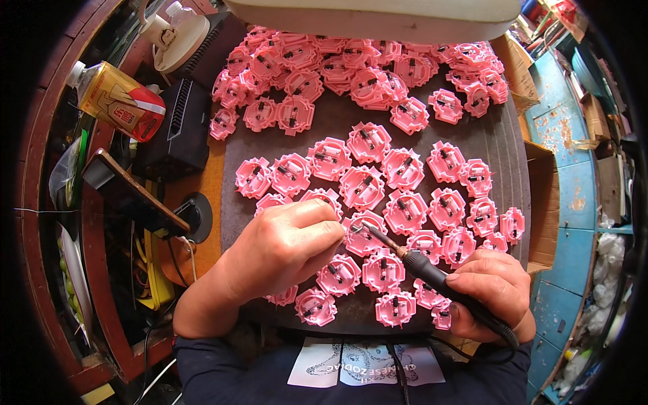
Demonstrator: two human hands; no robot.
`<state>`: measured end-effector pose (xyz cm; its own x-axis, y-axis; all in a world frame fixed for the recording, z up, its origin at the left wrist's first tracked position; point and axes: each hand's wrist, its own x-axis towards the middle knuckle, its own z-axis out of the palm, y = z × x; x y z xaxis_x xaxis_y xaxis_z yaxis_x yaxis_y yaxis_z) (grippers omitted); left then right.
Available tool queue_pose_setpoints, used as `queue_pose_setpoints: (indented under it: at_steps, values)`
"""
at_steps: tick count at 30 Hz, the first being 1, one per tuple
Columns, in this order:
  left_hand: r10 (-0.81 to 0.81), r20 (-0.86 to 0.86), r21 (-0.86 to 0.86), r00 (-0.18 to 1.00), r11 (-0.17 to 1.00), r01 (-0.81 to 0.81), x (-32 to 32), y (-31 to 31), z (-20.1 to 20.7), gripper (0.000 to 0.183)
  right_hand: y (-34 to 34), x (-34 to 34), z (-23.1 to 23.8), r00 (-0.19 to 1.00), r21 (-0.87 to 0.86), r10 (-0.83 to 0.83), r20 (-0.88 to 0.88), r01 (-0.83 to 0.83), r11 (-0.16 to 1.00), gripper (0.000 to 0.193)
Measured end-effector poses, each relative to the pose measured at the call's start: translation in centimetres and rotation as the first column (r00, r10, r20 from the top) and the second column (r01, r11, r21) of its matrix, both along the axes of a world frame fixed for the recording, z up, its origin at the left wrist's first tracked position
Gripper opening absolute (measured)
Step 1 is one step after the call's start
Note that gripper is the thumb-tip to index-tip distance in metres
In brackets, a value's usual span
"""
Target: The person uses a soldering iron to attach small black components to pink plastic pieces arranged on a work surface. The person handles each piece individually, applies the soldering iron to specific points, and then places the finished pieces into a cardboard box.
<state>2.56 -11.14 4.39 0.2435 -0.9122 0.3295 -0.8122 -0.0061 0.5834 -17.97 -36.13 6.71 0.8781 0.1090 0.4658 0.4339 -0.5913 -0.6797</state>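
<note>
Left hand (287,246): fingers pinched, solder wire barely visible, covering pink parts | right hand (491,291): gripping soldering iron (418,263), tip on pink part (364,233) mid-surface (503,145) | far pile cut by white object (378,17).

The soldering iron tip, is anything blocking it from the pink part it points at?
Nothing visible does. The soldering iron in the right hand reaches its tip straight to a pink part. The left hand has its fingertips beside that spot, not across the tip's path.
</note>
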Motion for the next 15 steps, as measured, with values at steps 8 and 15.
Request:
queue_pose_setpoints:
  at_steps: [8,15]
  values:
    - [0.002,-0.024,-0.011,1.0,1.0,-0.002,0.09,-0.14,-0.18,0.019,-0.16,-0.06,-0.02,1.0,-0.006,0.005,0.003,-0.005,1.0,0.032]
    - [-0.008,-0.028,-0.01,1.0,1.0,0.008,0.09,-0.22,-0.42,0.018,-0.13,-0.02,0.09,1.0,-0.003,0.012,-0.011,-0.012,1.0,0.031]
